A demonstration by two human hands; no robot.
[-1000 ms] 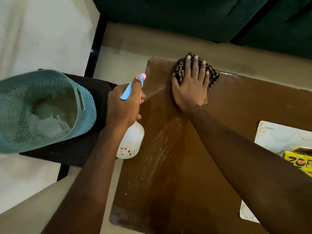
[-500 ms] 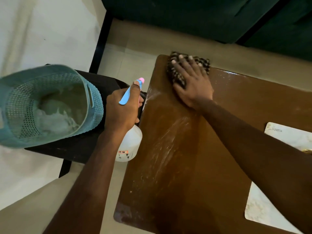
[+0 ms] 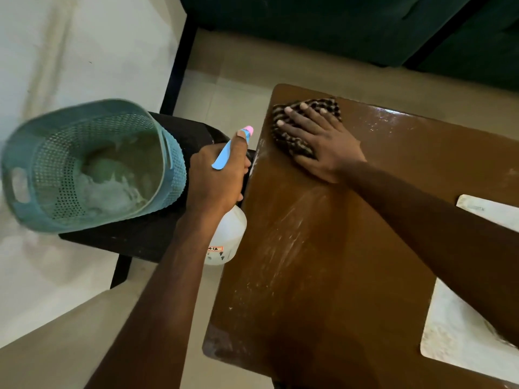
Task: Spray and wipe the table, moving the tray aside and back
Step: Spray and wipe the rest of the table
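Two hands: right hand (image 3: pixel 323 141) flat, open on cloth (image 3: pixel 295 141); unwiped bench (image 3: pixel 309 276) lying nearward; left hand (image 3: pixel 219 178) gripping spray bottle (image 3: pixel 227 237).

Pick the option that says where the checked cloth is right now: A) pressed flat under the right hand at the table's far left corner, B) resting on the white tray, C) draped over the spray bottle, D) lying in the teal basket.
A: the right hand lies spread on the checked cloth, pressing it to the brown table at its far left corner, while the left hand holds the spray bottle off the table's edge.
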